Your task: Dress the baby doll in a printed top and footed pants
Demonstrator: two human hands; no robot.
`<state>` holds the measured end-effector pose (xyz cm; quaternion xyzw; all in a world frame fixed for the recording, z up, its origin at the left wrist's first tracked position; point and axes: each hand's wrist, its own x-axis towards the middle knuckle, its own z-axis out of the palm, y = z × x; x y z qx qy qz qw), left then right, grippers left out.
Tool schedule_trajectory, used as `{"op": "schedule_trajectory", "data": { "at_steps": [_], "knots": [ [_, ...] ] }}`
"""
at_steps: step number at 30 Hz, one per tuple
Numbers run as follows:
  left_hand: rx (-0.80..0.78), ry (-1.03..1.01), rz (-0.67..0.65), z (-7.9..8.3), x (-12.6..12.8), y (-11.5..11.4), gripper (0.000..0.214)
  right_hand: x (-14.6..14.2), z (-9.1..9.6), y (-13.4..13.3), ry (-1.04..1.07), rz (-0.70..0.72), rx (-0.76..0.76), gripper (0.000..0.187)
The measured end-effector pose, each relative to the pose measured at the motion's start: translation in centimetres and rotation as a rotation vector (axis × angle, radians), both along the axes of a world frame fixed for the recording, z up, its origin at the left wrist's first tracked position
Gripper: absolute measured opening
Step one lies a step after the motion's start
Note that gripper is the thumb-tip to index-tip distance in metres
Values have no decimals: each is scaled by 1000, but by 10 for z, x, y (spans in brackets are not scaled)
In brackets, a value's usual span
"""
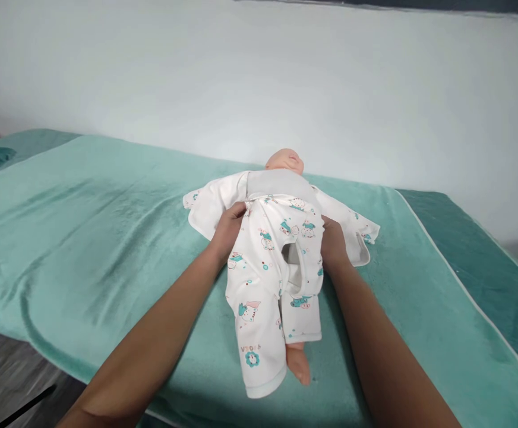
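Green blanket (107,232), white cartoon-printed trousers (259,267), open-crotched

Soft light brightens the wall (152,71), faint shadows crease the green cover (76,238), and the floor (9,368) looks blurred.

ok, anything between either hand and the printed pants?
Nothing visible. The left hand is at the waistband, the right hand against the other side of the printed pants. The white jacket spreads out beside them, not in between.

Perhaps a childcare training room: a doll (281,184) lies on green cloth (107,238).
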<state>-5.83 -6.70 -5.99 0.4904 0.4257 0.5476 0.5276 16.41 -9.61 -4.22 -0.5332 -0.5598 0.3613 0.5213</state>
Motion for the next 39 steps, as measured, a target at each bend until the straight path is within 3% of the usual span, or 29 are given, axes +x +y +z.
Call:
{"op": "schedule_trajectory", "data": {
  "at_steps": [4, 7, 10, 14, 21, 29, 32, 36, 39],
  "knots": [
    [31, 36, -14, 2, 1, -2, 22, 1, 0, 0, -67, -32, 34, 17],
    [39, 106, 77, 1, -1, -2, 12, 1, -3, 0, -67, -110, -18, 13],
    [28, 124, 164, -3, -3, 1, 12, 2, -8, 2, 39, -151, -67, 19],
    [53, 138, 158, -5, -3, 3, 14, 3, -12, 6, 127, -164, -101, 28],
    [71, 176, 205, -5, -5, 2, 16, 1, -13, 6, 286, -192, -80, 27],
    [272, 212, 231, 2, -10, -1, 16, 0, -14, 8, 459, -142, -23, 20],
    [347, 243, 228, 6, -9, -4, 16, 3, -17, 10, 413, -100, 31, 21],
    [472, 306, 221, 6, -10, -3, 17, 14, -18, 13, 190, -48, 183, 23],
    [452, 306, 185, 7, -11, -3, 19, 22, -17, 14, 133, 62, 187, 17]
  ]
}}
